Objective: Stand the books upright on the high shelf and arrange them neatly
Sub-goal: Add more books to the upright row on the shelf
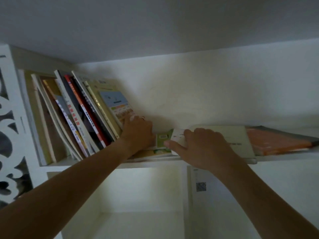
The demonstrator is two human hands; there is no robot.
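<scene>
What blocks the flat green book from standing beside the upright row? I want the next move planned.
The left hand itself fills that gap, propping the leaning row of books. The right hand rests on the green book, lying flat on the shelf. Nothing else visibly intervenes.

glossy paper book covers [119, 104], smooth matt white shelf [151, 165]

Single head cam, wide-angle, looks up and fwd from below at the shelf [150, 163] under the ceiling [155, 23], close in, both forearms reaching from btm edge.
</scene>
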